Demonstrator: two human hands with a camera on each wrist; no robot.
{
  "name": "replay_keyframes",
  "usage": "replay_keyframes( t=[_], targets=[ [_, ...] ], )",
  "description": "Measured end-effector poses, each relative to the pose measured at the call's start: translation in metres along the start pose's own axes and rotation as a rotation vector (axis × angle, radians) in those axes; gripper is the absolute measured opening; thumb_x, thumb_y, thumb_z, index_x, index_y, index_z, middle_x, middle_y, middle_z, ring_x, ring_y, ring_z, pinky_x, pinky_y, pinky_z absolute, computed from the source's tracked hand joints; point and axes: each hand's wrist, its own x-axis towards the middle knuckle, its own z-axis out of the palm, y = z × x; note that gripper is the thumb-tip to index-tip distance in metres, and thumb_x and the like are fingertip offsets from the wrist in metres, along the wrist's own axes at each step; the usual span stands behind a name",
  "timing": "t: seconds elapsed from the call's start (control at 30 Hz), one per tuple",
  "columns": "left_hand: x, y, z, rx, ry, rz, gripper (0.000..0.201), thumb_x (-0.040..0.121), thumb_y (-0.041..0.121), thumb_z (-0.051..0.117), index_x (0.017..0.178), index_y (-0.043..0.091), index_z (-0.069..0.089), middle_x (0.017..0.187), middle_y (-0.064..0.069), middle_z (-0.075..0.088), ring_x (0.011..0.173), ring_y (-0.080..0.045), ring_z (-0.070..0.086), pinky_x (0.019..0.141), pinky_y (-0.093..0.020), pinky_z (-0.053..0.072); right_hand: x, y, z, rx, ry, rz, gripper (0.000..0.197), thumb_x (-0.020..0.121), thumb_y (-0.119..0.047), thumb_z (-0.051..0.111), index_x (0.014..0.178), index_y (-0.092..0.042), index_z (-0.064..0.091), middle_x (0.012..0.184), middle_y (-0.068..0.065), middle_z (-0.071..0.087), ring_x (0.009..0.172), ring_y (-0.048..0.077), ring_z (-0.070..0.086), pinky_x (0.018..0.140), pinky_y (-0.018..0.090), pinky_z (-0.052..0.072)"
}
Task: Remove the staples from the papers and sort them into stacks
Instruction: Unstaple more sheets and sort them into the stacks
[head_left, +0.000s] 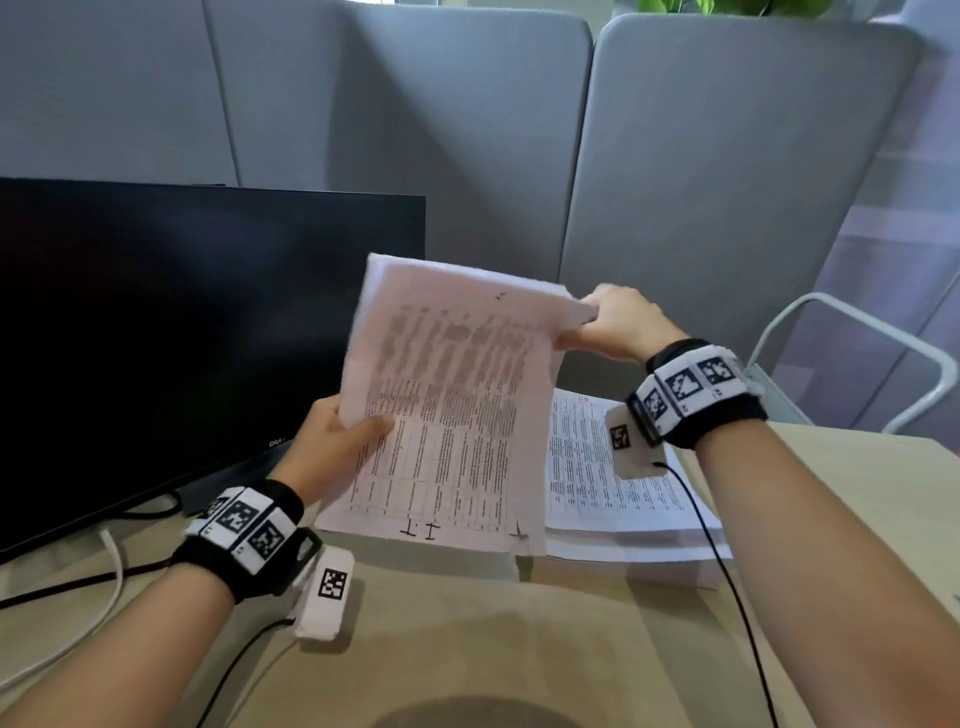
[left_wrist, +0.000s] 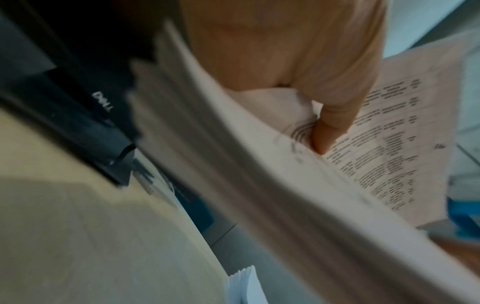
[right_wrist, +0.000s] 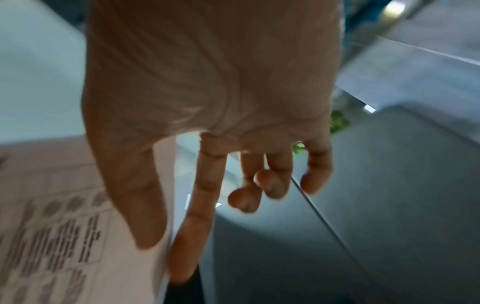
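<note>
Item 1 — desk (head_left: 467, 649): pale wood-tone top, nearest the viewer; bore the cables of the wrist cameras and all paper below.

Item 2 — left stack (head_left: 415, 540): printed sheets lying flat at the middle of the desk, "I.T" handwritten on the near margin of the top page. Judged to be a sorted pile, the mark serving as its label.

Item 3 — right stack (head_left: 623, 509): thicker pile of printed sheets, just beside the left stack on its right, lying under the right forearm. Kept apart, presumably, to separate categories.

Item 4 — left hand (head_left: 332, 441): thumb curled over the face of the lifted bundle, fingers behind it; it gripped the left edge, acting as the anchor while the other hand worked.

Item 5 — lifted bundle (head_left: 457, 389): several printed pages raised above the left stack and tilted toward the viewer, probably to expose the far corner. Whether a staple remained there could not be told — the corner was blurred and partly covered.

Item 6 — right hand (head_left: 613, 322): thumb and forefinger pinched the far right corner of the bundle, the other fingers loosely curled and free.

Item 7 — monitor (head_left: 182, 322): dark, behind the left hand.

Item 8 — grey partition (head_left: 675, 182): farthest.
</note>
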Motion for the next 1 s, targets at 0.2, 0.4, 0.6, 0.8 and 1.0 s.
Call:
replay_keyframes(
  t=[0.2, 0.4, 0.6, 0.8, 1.0],
  targets=[
    [0.017, -0.003, 0.01, -0.118, -0.008, -0.066, 0.026, 0.092, 0.007, 0.056, 0.116, 0.017, 0.059, 0.106, -0.002, 0.072, 0.096, -0.016, 0.07, 0.071, -0.03, 0.06, -0.019, 0.024, 0.041, 0.834, -0.371, -0.007, 0.031, 0.089, -0.024, 0.07, 0.119, -0.018, 0.065, 0.11, 0.001, 0.071, 0.095, 0.019, 0.068, 0.086, 0.036, 0.055],
    [0.024, -0.013, 0.039, 0.089, -0.033, -0.063, 0.022, 0.09, 0.017, 0.062, 0.112, 0.02, 0.062, 0.101, -0.001, 0.073, 0.09, -0.015, 0.072, 0.075, -0.036, 0.06, -0.018, 0.032, 0.077, 0.832, 0.087, 0.149, 0.045, 0.083, -0.033, 0.073, 0.121, -0.016, 0.054, 0.117, 0.0, 0.067, 0.106, 0.02, 0.065, 0.096, 0.048, 0.052],
    [0.037, -0.023, 0.057, -0.052, -0.017, -0.173, 0.028, 0.089, 0.016, 0.064, 0.116, 0.016, 0.06, 0.106, -0.007, 0.072, 0.093, -0.023, 0.072, 0.079, -0.043, 0.058, -0.032, 0.03, 0.072, 0.497, 0.119, 0.064, 0.055, 0.099, -0.014, 0.053, 0.15, -0.018, 0.034, 0.141, -0.003, 0.051, 0.127, 0.017, 0.05, 0.103, 0.023, 0.035],
    [0.046, -0.034, 0.061, -0.151, -0.011, -0.222, 0.027, 0.091, 0.02, 0.061, 0.117, 0.012, 0.059, 0.107, -0.013, 0.071, 0.096, -0.03, 0.07, 0.082, -0.047, 0.056, -0.034, 0.055, 0.078, 0.88, -0.034, 0.269, 0.007, 0.096, -0.013, 0.057, 0.098, -0.013, 0.063, 0.098, 0.003, 0.069, 0.092, 0.022, 0.066, 0.073, 0.032, 0.054],
    [0.068, -0.049, 0.062, -0.248, 0.151, -0.27, 0.027, 0.1, 0.026, 0.048, 0.121, 0.011, 0.056, 0.097, -0.006, 0.067, 0.075, -0.019, 0.068, 0.059, -0.032, 0.054, -0.015, 0.109, 0.069, 0.951, 0.418, 0.481, 0.011, 0.099, -0.01, 0.048, 0.1, -0.007, 0.059, 0.1, 0.01, 0.059, 0.091, 0.022, 0.055, 0.08, 0.035, 0.045]
  ],
)
